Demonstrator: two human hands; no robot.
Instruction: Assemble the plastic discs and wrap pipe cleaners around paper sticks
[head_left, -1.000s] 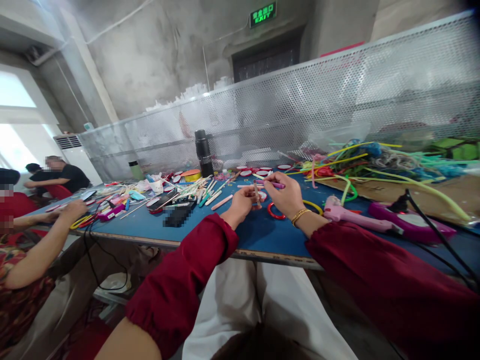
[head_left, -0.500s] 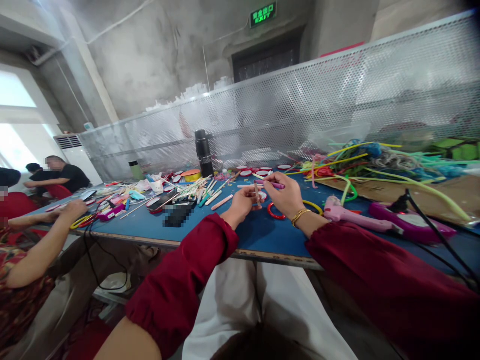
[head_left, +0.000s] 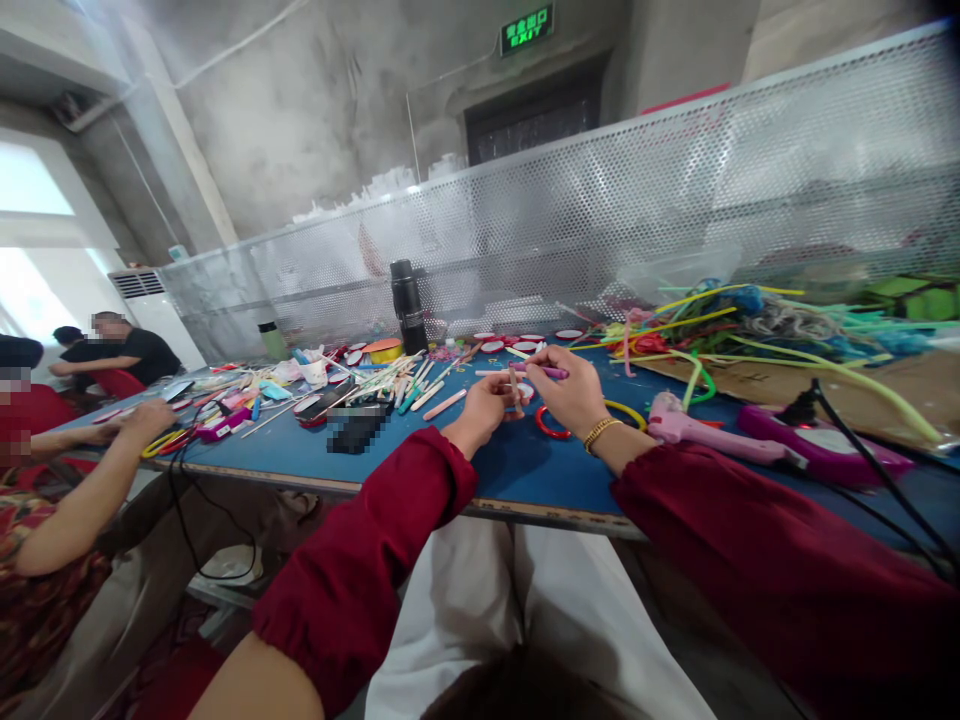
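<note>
My left hand (head_left: pixel 482 408) is closed around a thin wooden stick (head_left: pixel 514 388) that stands nearly upright above the blue table (head_left: pixel 420 462). My right hand (head_left: pixel 574 393) pinches a purple fuzzy stem (head_left: pixel 551 371) lying across the top of the stick. Both hands meet near the table's middle. A red ring (head_left: pixel 547 428) and a yellow ring (head_left: pixel 625 409) lie flat under my right wrist, which wears a gold bracelet.
A pink glue gun (head_left: pixel 701 428) and a purple one (head_left: pixel 817 455) with a black cord lie at right. Coloured stems (head_left: pixel 750 325) pile up behind them. A black flask (head_left: pixel 407 305) stands before the perforated metal screen. Sticks litter the left, where another person's arm (head_left: pixel 97 475) rests.
</note>
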